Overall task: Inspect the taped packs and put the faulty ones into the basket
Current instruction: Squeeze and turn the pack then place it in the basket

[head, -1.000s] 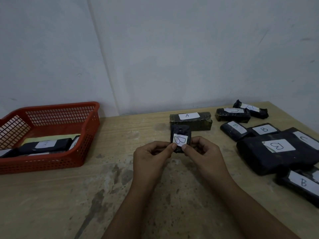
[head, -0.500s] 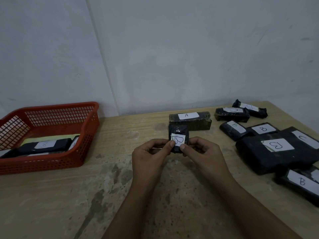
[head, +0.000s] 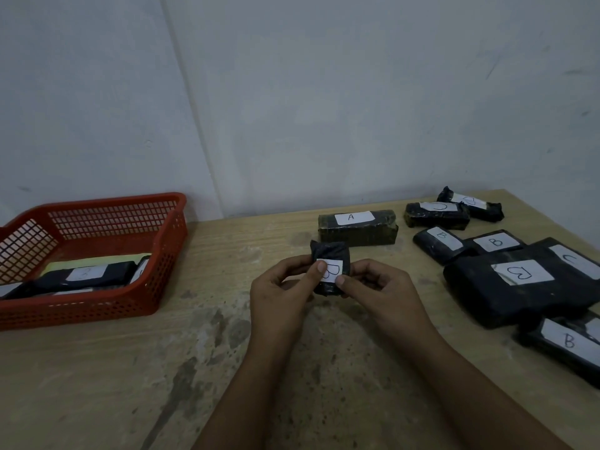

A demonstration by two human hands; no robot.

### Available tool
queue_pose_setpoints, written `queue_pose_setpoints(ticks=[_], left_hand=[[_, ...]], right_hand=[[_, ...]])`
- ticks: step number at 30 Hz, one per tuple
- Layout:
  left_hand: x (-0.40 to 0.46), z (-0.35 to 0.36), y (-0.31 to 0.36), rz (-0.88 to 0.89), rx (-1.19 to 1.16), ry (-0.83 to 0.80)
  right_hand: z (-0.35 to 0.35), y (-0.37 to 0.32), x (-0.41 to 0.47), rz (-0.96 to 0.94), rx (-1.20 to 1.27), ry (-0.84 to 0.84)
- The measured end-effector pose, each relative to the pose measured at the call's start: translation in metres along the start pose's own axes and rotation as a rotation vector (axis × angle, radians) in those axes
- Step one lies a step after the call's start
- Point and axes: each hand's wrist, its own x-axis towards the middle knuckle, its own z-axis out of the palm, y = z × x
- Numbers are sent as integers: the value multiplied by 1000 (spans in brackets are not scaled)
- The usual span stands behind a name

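A small black taped pack [head: 331, 254] with a white label marked B stands upright above the table's middle. My left hand [head: 281, 295] pinches its left side, thumb on the label. My right hand [head: 381, 292] pinches its lower right side, thumb at the label's bottom edge. A red plastic basket [head: 162, 254] sits at the left and holds a few black labelled packs [head: 86, 276]. More black taped packs lie at the right: one marked A [head: 357, 228] just behind my hands, several marked B or C [head: 516, 280].
The wooden table [head: 162, 368] is stained and ends at the right edge near the packs. A pale wall [head: 292, 108] rises right behind the table. Bare wood lies between the basket and my hands.
The pack has been turned slightly between my fingers, and my left thumb has slid up onto the label. Both hands stay at the same spot.
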Motion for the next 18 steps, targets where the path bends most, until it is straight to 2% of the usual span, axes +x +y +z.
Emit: queue_pose_setpoints(ticks=[6, 18], left_hand=[[-3, 2, 0, 5, -29, -29], [-1, 2, -1, 12, -70, 2]], right_hand=[[-4, 1, 1, -13, -27, 66], [-2, 2, 1, -37, -70, 20]])
